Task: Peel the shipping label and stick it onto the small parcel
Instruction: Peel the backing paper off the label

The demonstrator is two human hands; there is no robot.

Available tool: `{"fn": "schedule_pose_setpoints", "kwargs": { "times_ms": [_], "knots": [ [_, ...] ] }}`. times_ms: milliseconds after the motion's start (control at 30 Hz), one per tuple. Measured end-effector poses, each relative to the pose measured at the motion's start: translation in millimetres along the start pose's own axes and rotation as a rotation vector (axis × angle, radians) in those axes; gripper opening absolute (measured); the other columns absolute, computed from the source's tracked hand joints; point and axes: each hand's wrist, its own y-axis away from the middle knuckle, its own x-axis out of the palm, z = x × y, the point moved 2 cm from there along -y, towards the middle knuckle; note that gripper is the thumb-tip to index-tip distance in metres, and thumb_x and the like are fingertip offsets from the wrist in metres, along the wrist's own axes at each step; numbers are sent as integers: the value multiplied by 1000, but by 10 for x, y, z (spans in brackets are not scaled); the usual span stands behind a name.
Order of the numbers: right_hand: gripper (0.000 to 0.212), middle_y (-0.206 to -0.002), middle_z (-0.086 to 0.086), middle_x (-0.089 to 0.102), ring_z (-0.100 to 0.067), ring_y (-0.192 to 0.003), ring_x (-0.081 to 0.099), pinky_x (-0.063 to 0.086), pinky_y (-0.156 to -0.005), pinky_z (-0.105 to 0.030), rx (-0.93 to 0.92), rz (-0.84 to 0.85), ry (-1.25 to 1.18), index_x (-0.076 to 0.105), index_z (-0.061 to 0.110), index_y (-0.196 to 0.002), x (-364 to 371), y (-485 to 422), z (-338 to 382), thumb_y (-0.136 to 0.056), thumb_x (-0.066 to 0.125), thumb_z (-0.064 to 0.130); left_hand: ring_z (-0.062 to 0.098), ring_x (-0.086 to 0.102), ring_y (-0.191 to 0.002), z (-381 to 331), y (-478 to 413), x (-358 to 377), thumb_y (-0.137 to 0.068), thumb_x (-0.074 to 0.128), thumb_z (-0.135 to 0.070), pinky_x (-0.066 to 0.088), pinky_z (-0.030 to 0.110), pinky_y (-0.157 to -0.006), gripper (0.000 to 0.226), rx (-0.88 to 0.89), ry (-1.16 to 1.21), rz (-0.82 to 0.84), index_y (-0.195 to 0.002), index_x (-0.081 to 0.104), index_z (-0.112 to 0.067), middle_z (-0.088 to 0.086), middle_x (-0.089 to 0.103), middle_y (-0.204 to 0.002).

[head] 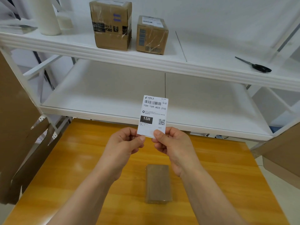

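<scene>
grip: left hand (125,142) & right hand (168,142) pinch white printed shipping label (152,114) at bottom edge
target: small brown taped parcel (158,184) below hands, long axis away from person

Parcel packing station. White metal shelving rack (146,62) with two taped brown cardboard boxes (112,25), black-handled scissors (258,66), white paper roll (47,15); flattened brown cardboard sheets (17,127) beside yellow wooden bench (81,159).

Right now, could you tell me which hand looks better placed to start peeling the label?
Probably the left hand: its grip pinches the label at the bottom left corner, while the right hand steadies the bottom edge.
</scene>
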Motion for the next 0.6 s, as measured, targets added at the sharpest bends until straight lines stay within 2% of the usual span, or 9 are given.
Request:
{"fn": "schedule_pose_setpoints", "kwargs": {
  "times_ms": [167, 267, 367, 433, 500, 600],
  "knots": [
    [11, -74, -3, 76, -10, -61, 64, 55, -66, -27, 12, -7, -6, 71, 12, -98, 19, 1, -3, -87, 71, 13, 17, 62, -75, -15, 0, -20, -86, 69, -9, 47, 36, -75, 8, -4, 11, -14, -91, 68, -3, 4, 63, -74],
    [19, -79, -5, 77, -11, -62, 66, 55, -67, -27, 6, -22, 16, 66, 15, -105, 34, 16, 5, -87, 72, 15, 18, 61, -75, -38, 5, -18, -85, 69, -8, 46, 36, -74, 3, -9, 23, -21, -86, 67, -6, 6, 63, -75],
    [42, -91, 2, 75, -8, -76, 70, 55, -73, -27, -78, -72, 241, 50, 27, -120, 56, 43, 30, -85, 74, 23, 19, 60, -73, -57, 15, -19, -85, 68, -7, 46, 36, -73, 7, -1, 27, -33, -79, 66, -10, 5, 63, -72],
    [57, -102, 11, 68, -4, -90, 65, 51, -74, -23, -183, -91, 402, 40, 35, -128, 75, 62, 61, -85, 75, 26, 20, 60, -73, -72, 17, -18, -85, 68, -6, 46, 36, -72, 9, 12, 20, -34, -77, 67, -10, 6, 64, -72],
    [52, -102, 14, 63, -3, -91, 63, 50, -70, -19, -257, -72, 485, 42, 38, -125, 99, 60, 89, -87, 72, 20, 21, 60, -74, -79, 15, -5, -85, 67, -5, 46, 36, -71, 10, 19, 2, -40, -77, 67, -11, 6, 65, -72],
    [37, -91, 4, 72, -12, -85, 71, 60, -76, -32, -200, -22, 354, 57, 32, -110, 137, 32, 59, -87, 68, 4, 27, 59, -78, -41, 17, 13, -86, 65, -4, 48, 35, -71, 10, -28, 36, -51, -78, 66, -10, 6, 67, -75]
  ]
}}
